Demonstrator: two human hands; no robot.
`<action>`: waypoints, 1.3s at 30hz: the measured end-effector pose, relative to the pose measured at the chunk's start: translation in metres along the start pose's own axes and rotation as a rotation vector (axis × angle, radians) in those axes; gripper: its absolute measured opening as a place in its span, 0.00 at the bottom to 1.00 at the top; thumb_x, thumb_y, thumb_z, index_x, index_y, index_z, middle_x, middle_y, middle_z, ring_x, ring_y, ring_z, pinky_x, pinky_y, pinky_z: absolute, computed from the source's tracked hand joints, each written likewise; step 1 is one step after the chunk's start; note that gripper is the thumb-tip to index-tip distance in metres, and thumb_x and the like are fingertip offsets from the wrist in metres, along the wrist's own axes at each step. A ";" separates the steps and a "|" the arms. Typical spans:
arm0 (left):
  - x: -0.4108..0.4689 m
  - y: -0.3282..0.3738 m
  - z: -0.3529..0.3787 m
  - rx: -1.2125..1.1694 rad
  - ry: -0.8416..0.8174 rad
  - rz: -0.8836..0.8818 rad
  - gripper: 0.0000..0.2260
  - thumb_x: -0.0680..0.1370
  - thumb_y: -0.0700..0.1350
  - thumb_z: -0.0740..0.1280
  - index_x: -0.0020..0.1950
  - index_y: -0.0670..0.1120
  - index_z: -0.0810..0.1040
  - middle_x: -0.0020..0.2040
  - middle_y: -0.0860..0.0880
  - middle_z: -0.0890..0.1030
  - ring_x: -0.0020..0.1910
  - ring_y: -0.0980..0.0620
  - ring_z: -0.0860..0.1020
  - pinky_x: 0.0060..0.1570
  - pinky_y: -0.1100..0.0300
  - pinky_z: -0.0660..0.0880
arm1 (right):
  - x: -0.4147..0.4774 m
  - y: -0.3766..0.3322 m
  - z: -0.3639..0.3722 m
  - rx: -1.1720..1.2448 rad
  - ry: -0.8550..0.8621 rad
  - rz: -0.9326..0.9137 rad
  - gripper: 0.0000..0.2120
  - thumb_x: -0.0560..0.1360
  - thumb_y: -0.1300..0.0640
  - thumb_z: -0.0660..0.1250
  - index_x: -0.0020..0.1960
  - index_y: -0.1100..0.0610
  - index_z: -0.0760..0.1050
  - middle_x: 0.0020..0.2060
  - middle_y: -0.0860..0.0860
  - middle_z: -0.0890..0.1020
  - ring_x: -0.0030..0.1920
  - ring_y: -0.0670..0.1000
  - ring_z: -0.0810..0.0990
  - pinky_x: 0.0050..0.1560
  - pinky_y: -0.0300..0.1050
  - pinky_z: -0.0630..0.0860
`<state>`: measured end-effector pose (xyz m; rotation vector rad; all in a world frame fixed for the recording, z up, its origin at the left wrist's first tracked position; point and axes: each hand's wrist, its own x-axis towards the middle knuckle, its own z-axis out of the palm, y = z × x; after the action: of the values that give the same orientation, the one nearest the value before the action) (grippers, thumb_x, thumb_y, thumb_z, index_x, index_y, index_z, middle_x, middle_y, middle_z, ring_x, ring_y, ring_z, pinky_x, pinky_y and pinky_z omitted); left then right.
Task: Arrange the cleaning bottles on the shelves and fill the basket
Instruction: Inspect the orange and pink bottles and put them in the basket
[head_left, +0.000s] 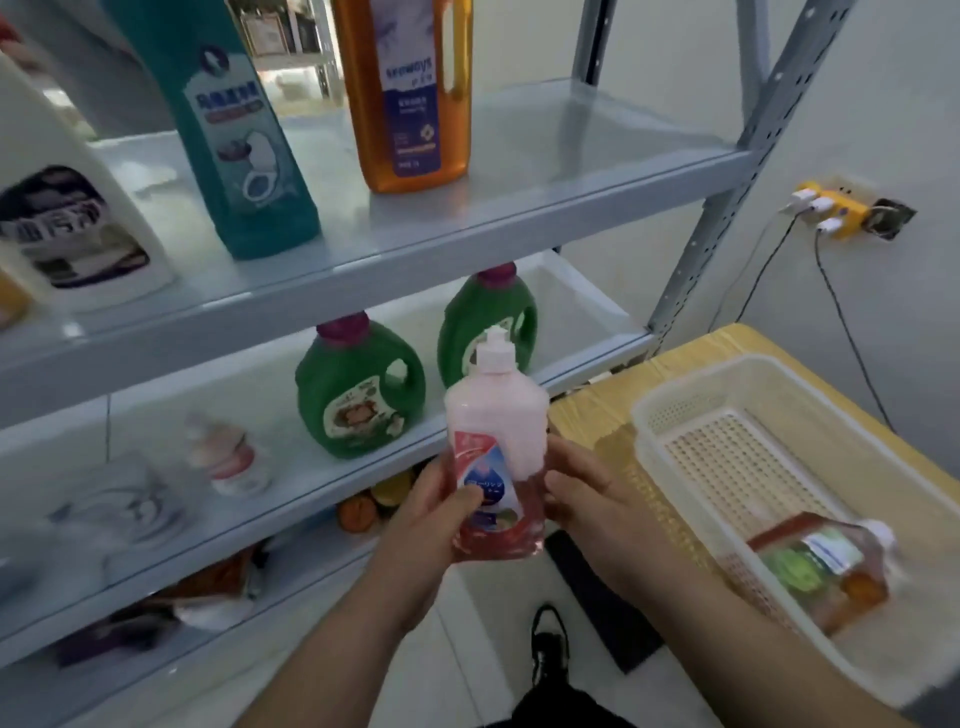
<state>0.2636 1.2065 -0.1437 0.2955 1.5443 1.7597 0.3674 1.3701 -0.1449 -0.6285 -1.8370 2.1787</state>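
Head view: fingers?
— Wrapped round the lower half of the pink bottle (496, 415): left hand (436, 506), thumb (466, 500) pressed flat on the label. Curled against its right side: right hand (587, 499), fingertips hidden behind it.
— And the bottle itself?
— Held upright in mid-air, in front of the middle shelf (291, 512), just left of the table (587, 415). Clear plastic, pink liquid at the bottom, paler and foamy above, white pull cap.
— Containers?
— On the table, a white basket (675, 410): rectangular, perforated plastic. Inside, at the near end, one amber bottle (826, 566) lying on its side.
— Around?
— On the middle shelf, right behind the pink bottle, green jugs (358, 389) with handles and purple caps; further left, a small pale bottle (228, 460), blurred. On the upper shelf (467, 228), left to right and all upright: white jug (67, 208), teal bottle (244, 145), orange bottle (410, 93).
— Materials?
— Grey metal shelving with slotted uprights. Yellow wood-grain tabletop. On the wall beyond, a yellow power strip (831, 210) with cables hanging. Below, a black shoe (550, 644) on pale floor tiles.
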 end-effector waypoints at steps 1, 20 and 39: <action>-0.008 -0.007 -0.009 0.054 0.014 0.018 0.20 0.69 0.50 0.72 0.61 0.65 0.80 0.57 0.54 0.86 0.55 0.50 0.85 0.47 0.52 0.83 | -0.009 0.007 0.005 -0.036 -0.035 -0.009 0.20 0.76 0.60 0.65 0.67 0.51 0.79 0.59 0.53 0.85 0.60 0.56 0.84 0.59 0.51 0.82; -0.079 -0.065 0.012 -0.441 0.047 -0.324 0.26 0.74 0.56 0.63 0.65 0.41 0.80 0.58 0.34 0.83 0.55 0.32 0.82 0.60 0.36 0.78 | -0.034 0.026 0.023 -0.228 -0.373 0.064 0.41 0.59 0.48 0.84 0.68 0.40 0.70 0.57 0.53 0.84 0.56 0.54 0.85 0.53 0.57 0.84; -0.042 -0.057 0.138 -0.460 0.141 -0.638 0.31 0.82 0.68 0.51 0.64 0.43 0.77 0.41 0.41 0.85 0.32 0.41 0.85 0.15 0.64 0.70 | -0.014 0.025 -0.102 0.431 -0.336 0.452 0.37 0.74 0.43 0.62 0.75 0.66 0.67 0.53 0.59 0.83 0.53 0.58 0.83 0.56 0.55 0.79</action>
<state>0.4001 1.2800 -0.1506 -0.5065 1.1006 1.5628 0.4286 1.4487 -0.1792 -0.6579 -1.3636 3.0190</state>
